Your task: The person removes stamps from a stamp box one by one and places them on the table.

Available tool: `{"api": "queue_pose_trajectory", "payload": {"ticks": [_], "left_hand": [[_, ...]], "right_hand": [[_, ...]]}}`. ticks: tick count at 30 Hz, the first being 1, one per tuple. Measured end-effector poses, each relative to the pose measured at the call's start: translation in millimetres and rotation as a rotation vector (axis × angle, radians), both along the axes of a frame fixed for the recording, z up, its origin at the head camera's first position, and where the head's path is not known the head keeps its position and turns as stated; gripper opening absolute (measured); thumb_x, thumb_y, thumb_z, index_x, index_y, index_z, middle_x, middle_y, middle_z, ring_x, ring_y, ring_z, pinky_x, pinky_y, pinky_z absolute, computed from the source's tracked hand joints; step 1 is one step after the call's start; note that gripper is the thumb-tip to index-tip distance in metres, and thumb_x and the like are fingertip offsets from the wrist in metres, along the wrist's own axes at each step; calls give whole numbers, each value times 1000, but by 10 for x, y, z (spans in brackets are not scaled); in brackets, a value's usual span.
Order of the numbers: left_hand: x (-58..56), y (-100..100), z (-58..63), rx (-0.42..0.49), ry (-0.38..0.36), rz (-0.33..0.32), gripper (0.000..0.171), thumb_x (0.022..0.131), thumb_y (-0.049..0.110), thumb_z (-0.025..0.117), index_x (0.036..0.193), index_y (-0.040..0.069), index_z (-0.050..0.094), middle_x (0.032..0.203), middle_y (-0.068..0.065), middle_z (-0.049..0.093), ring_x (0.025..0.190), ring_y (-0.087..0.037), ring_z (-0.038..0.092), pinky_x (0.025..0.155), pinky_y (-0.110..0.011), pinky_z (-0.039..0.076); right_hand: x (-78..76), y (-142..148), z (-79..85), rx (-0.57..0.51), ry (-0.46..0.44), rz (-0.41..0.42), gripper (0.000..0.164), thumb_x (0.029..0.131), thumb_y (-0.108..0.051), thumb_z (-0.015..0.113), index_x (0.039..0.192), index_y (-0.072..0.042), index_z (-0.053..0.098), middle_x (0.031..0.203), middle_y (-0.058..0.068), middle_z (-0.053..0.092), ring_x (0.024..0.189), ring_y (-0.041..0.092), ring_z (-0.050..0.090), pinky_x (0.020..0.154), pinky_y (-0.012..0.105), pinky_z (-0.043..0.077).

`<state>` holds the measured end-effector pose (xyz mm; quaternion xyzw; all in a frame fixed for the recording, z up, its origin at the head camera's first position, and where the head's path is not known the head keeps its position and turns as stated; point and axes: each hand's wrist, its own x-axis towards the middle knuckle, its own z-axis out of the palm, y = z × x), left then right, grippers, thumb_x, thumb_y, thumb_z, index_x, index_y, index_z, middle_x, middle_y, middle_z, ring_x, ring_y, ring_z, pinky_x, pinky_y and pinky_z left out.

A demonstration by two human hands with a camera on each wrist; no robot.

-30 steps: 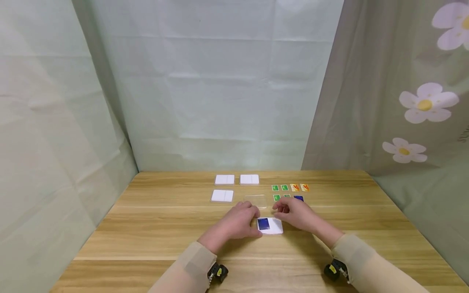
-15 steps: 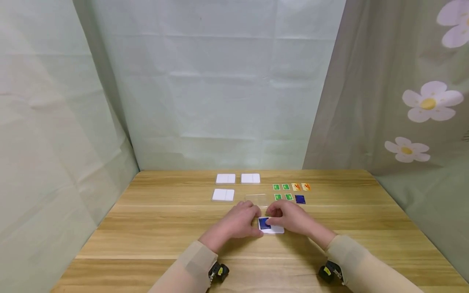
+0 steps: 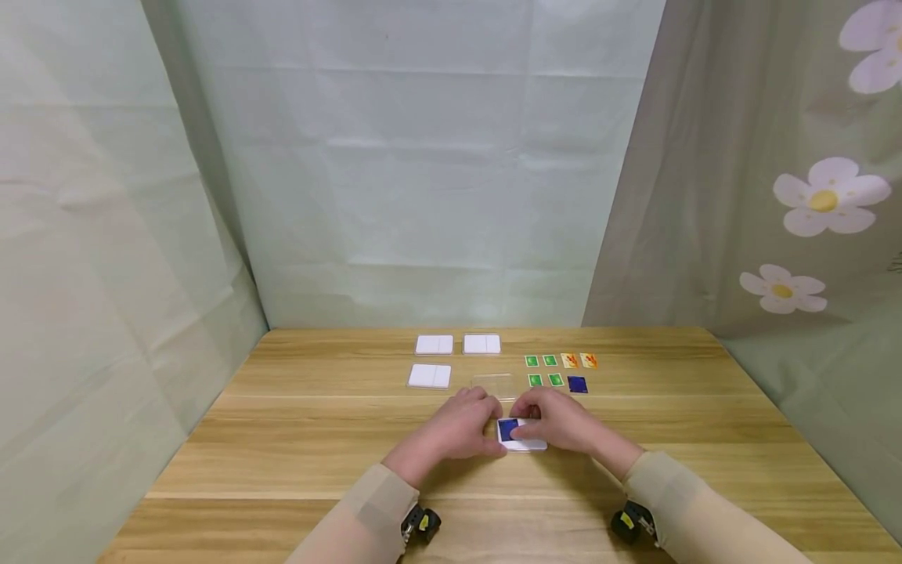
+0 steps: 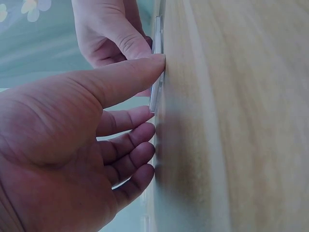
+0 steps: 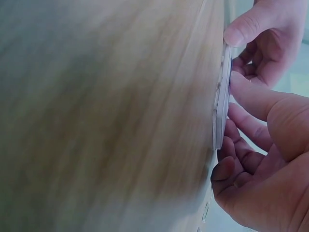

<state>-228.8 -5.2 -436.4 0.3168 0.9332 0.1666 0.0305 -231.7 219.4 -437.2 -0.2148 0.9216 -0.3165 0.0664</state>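
A flat transparent case with a white card point(image 3: 532, 445) lies on the wooden table between both hands, a dark blue square sticker point(image 3: 503, 428) on its left half. My left hand point(image 3: 460, 427) holds the case at its left end, thumb on the near edge and a fingertip at the far one. Seen from the left wrist, that thumb point(image 4: 145, 70) lies against the thin case edge point(image 4: 155, 99). With its thumb, my right hand point(image 3: 560, 421) presses on the sticker. Its other fingers bend loosely by the far edge of the case point(image 5: 221, 116) in the right wrist view.
A transparent plastic lid point(image 3: 496, 387) lies just beyond the hands. Farther left are three cases with white cards point(image 3: 429, 376). To the right sit several green stickers point(image 3: 535, 380), two orange ones point(image 3: 569, 360) and another dark blue sticker point(image 3: 578, 385).
My right hand has moved left from beside the case and brought its thumb down on the blue sticker. The left hand stays in place.
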Motion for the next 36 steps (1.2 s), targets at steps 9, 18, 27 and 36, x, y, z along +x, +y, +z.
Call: {"api": "queue_pose_trajectory", "payload": {"ticks": [9,18,27,36], "left_hand": [[4,0,5,10,-7,2,48,86,37,97,119,10,75,112,2,64,100,-16,51,91,-33,49],[-5,2,3,7,-19,12,49,87,38,97,121,10,75,112,2,64,100,-15,51,91,-32,49],[9,-5,-3,13,-28,16,53,86,39,97,125,10,76,118,-1,67,104,-16,53,94,-34,50],[-13,7,-10,8,-22,20,51,86,40,97,121,10,75,118,-1,66,104,-18,54,95,-35,50]], "right_hand": [[-20,-7,-15,-7,-18,-19,13,95,-13,89,102,-14,78,92,-6,67,86,16,57,81,36,49],[-15,-27,-18,-46,-15,-37,20,95,-7,88,96,-17,70,91,-6,66,85,16,58,78,34,48],[-1,72,37,-107,-27,-10,15,102,-7,79,98,-17,68,93,-5,66,87,16,59,76,30,49],[-47,363,142,-181,-3,-33,8,104,-7,77,104,-8,69,94,0,69,86,17,60,72,27,50]]}}
